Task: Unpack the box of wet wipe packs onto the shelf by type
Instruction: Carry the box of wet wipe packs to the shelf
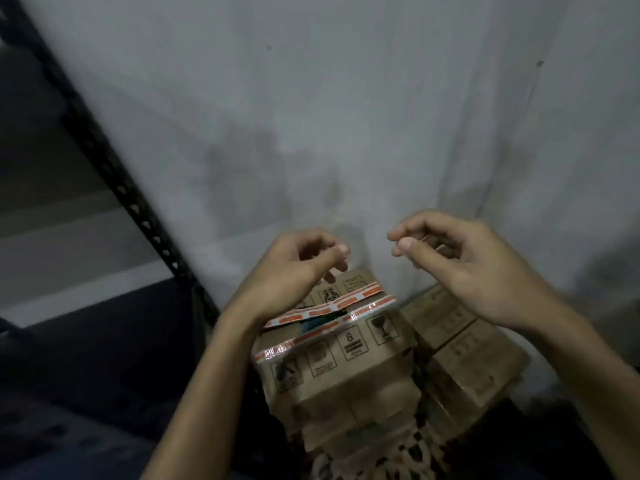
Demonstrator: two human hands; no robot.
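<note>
1. The left hand (294, 268) and right hand (460, 261) are hovering apart above the box (332, 344), fingers loosely curled, holding nothing.
2. The box is sitting taped, flaps slightly parted, beside more boxes (464, 344).
3. A dark shelf post (114, 174) is standing left.

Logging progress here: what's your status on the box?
Left hand and right hand empty, above brown cardboard box. Orange-and-white tape split, flaps barely parted. No packs out.
</note>
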